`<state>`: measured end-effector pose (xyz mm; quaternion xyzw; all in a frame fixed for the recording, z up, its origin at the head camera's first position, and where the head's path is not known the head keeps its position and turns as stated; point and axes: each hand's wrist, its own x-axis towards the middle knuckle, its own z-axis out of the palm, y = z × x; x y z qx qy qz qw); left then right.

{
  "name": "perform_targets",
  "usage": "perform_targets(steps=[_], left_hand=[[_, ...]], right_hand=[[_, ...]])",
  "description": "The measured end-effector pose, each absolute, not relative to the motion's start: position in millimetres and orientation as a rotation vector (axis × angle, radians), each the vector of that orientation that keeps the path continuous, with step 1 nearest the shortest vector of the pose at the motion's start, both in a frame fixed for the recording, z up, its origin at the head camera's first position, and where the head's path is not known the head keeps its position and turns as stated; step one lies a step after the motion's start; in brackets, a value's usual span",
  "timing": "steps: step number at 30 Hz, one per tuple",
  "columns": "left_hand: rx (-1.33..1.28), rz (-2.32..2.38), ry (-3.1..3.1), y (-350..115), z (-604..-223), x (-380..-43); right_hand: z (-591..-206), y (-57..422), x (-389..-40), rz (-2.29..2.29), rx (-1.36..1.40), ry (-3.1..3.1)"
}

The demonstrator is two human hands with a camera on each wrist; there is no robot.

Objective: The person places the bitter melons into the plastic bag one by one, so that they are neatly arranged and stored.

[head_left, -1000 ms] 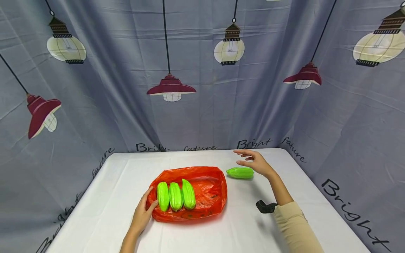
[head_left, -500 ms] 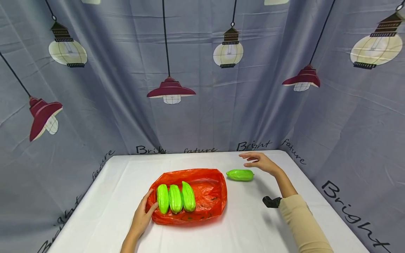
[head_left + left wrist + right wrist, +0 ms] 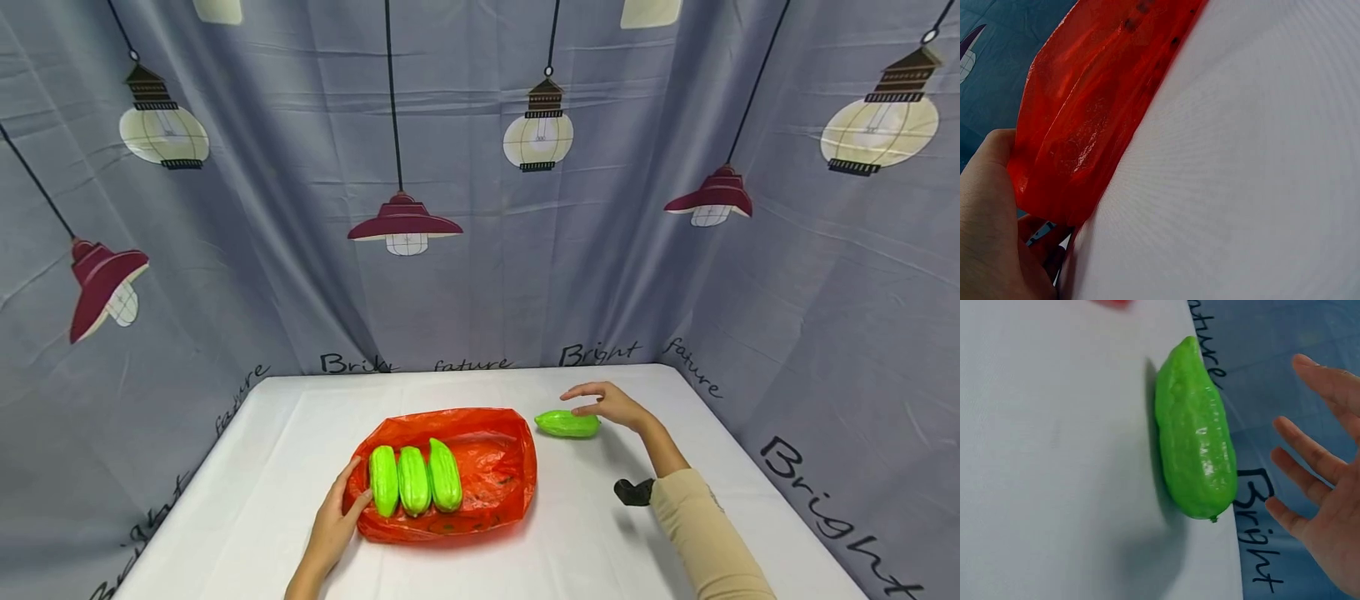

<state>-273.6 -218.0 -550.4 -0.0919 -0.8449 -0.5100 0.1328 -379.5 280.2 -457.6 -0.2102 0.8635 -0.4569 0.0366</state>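
A red plastic bag (image 3: 498, 475), opened out like a shallow tray, lies on the white table. Three bright green bitter melons (image 3: 414, 482) stand side by side in its left half. My left hand (image 3: 330, 521) grips the bag's left edge; in the left wrist view the thumb lies along the red plastic (image 3: 1079, 137) and the fingers go behind it. One more bitter melon (image 3: 558, 423) lies on the table right of the bag. Above it hovers my right hand (image 3: 615, 407), fingers spread; in the right wrist view a gap separates the fingers from the bitter melon (image 3: 1196, 440).
The white tabletop (image 3: 585, 533) surrounds the bag. A grey curtain (image 3: 480, 292) printed with lamps closes off the back and both sides. A black strap-like piece (image 3: 633, 492) sticks out from the right sleeve (image 3: 697, 525) above the table.
My right hand first drew slightly right, then came back left and down toward the lone bitter melon. The left hand keeps its hold on the bag. The head view tilted up slightly.
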Motion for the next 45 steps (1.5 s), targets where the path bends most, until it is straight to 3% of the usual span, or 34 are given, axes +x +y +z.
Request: perform_targets(steps=[22, 38, 45], left_hand=[[-0.270, -1.478, -2.459, -216.5, -548.5, -271.7], [-0.241, -1.473, -2.455, -217.0, -553.1, -274.9], [-0.254, -1.478, -2.453, -217.2, -551.5, -274.6]], right_hand=[[-493.1, 281.9, -389.0, -1.417, -0.588, 2.575], [-500.1, 278.3, -385.1, -1.347, -0.607, 2.548], [-485.8, 268.4, -372.0, -1.332, -0.546, 2.550]])
